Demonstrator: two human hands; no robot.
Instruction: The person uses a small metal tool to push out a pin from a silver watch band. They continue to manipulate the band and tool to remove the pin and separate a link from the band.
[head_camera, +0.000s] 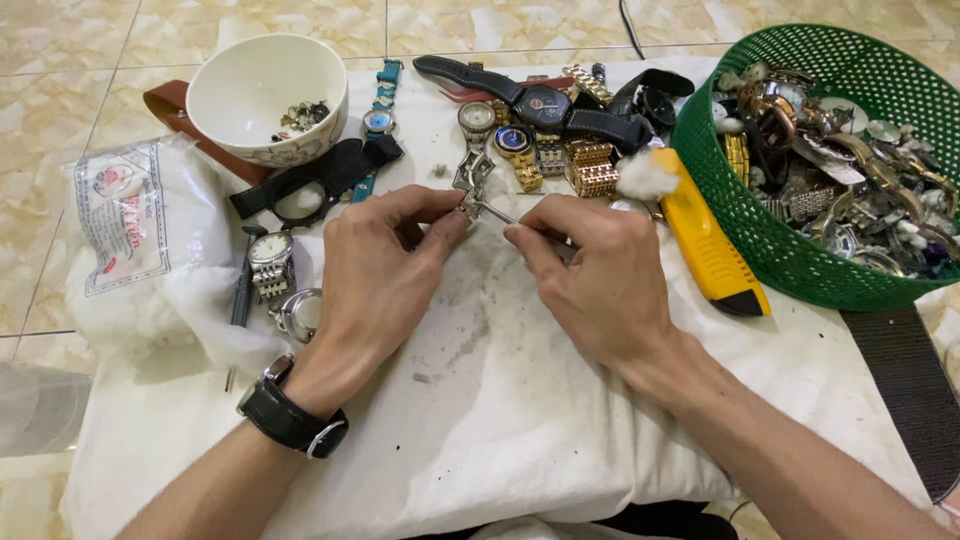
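Observation:
My left hand (378, 272) pinches a silver metal watch band (470, 180) at its near end, over a soiled white cloth (500, 400). A black watch sits on that wrist. My right hand (598, 275) grips a thin metal tool (497, 212) whose tip touches the band where my left fingers hold it. Both hands meet at the middle of the cloth.
A white bowl (262, 92) with small parts stands at the back left. Several watches (540, 110) lie along the far edge. A green basket (760, 230) of watch parts is at right, a yellow utility knife (707, 245) beside it, a cotton bag (140, 250) at left.

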